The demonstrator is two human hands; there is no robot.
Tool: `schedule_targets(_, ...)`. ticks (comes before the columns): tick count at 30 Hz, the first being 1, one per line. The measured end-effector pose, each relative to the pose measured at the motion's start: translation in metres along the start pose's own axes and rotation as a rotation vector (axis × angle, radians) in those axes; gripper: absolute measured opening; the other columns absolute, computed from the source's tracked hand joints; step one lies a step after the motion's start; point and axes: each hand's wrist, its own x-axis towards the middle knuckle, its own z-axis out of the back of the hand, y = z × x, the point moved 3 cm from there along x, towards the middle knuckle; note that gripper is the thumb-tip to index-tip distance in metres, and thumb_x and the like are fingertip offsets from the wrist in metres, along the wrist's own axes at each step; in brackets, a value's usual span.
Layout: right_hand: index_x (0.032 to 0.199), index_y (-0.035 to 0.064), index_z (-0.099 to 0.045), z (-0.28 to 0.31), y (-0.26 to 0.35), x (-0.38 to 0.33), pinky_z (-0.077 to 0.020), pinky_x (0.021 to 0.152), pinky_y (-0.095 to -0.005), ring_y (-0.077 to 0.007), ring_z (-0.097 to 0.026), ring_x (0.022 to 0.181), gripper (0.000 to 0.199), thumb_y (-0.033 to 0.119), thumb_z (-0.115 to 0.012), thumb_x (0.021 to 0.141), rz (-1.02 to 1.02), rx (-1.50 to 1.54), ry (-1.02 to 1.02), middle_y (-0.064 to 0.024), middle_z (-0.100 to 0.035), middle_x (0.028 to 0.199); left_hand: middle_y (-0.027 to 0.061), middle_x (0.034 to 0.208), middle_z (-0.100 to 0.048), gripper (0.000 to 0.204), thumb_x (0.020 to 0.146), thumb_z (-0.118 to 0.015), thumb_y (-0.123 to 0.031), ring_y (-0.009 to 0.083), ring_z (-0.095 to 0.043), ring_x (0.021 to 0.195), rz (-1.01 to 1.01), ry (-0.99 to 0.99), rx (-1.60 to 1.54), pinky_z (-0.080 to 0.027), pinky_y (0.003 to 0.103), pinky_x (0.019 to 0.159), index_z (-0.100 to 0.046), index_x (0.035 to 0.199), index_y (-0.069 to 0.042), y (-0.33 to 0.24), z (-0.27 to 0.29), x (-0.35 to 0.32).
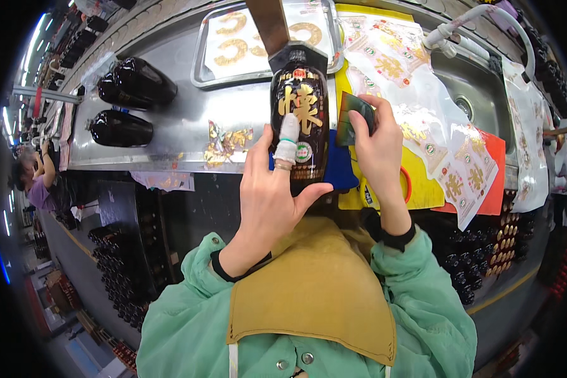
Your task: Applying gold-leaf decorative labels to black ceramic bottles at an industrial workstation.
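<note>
In front of me a glossy dark bottle [299, 94] lies with its neck pointing away, in a dark angular holder, a gold decal on its face. My left hand [264, 198] steadies it: the thumb is along its lower right side, and a finger in a white wrap with a green band presses the decal. Right of the bottle, my right hand [381, 148] pinches a thin dark green card [348, 113], apart from the decal. Blue cloth [342, 165] shows under the bottle. Near my right wrist are scissors [367, 195] with yellow and red handles, partly hidden.
Two dark bottles [138, 85] lie on the metal bench at left, near gold scraps [223, 145]. A metal tray [198, 72] with gold crescent decals stands behind. Decal sheets [390, 63] cover a yellow board [425, 198] beside a sink [485, 101]. Another person [41, 183] is far left.
</note>
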Motion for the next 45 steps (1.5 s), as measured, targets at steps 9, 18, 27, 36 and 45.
schedule_targets(9, 0.122, 0.0005, -0.062, -0.002, -0.002, -0.003, -0.0397, 0.057, -0.0229, -0.0039, -0.049, 0.066, 0.025, 0.008, -0.069, 0.099, -0.088, 0.416, -0.017, 0.0012, -0.059, 0.080, 0.0358, 0.124, -0.056, 0.096, 0.065, -0.085, -0.067, 0.0478, -0.065, 0.099, 0.000, 0.105, 0.228, -0.057, 0.047, 0.082, -0.067, 0.133, -0.003, -0.020, 0.000, 0.018)
schedule_targets(18, 0.126, -0.0010, -0.060, 0.015, 0.002, 0.004, -0.0444, 0.067, -0.0206, -0.0035, -0.055, 0.079, 0.026, 0.007, -0.066, 0.102, -0.138, 0.538, -0.041, -0.0006, -0.063, 0.092, 0.0495, 0.129, -0.046, 0.102, 0.067, -0.082, -0.067, 0.0514, -0.067, 0.098, 0.097, 0.320, 0.219, -0.059, 0.045, 0.078, -0.050, 0.155, -0.028, -0.032, 0.009, 0.037)
schedule_targets(27, 0.127, -0.0019, -0.059, 0.006, 0.007, 0.000, -0.0450, 0.069, -0.0209, -0.0033, -0.054, 0.081, 0.027, 0.006, -0.065, 0.102, -0.135, 0.587, 0.047, -0.0012, -0.063, 0.095, 0.0180, 0.078, -0.059, 0.097, 0.067, -0.080, -0.070, 0.0342, -0.067, 0.065, 0.114, 0.368, 0.440, -0.055, 0.043, 0.057, -0.060, 0.147, -0.019, -0.027, -0.002, 0.067)
schedule_targets(36, 0.136, 0.0033, -0.059, 0.019, 0.038, 0.027, -0.0522, 0.089, -0.0369, -0.0289, -0.070, 0.101, 0.037, 0.002, -0.060, 0.099, 0.229, 0.136, 0.172, -0.0171, -0.070, 0.116, 0.0120, 0.066, -0.060, 0.115, 0.069, -0.079, -0.073, 0.0313, -0.067, 0.059, 0.167, 0.202, 0.310, -0.054, 0.042, 0.056, -0.048, 0.152, 0.002, 0.000, 0.006, 0.072)
schedule_targets(45, 0.113, 0.0074, -0.071, -0.021, 0.067, 0.096, -0.0504, 0.083, -0.0430, -0.0366, -0.067, 0.095, 0.025, 0.002, -0.070, 0.088, 0.511, -0.090, 0.347, -0.0150, -0.072, 0.097, 0.0131, 0.080, -0.064, 0.080, 0.066, -0.085, -0.064, 0.0340, -0.066, 0.065, 0.116, 0.088, 0.036, -0.052, 0.042, 0.059, -0.069, 0.102, 0.006, 0.027, 0.009, 0.063)
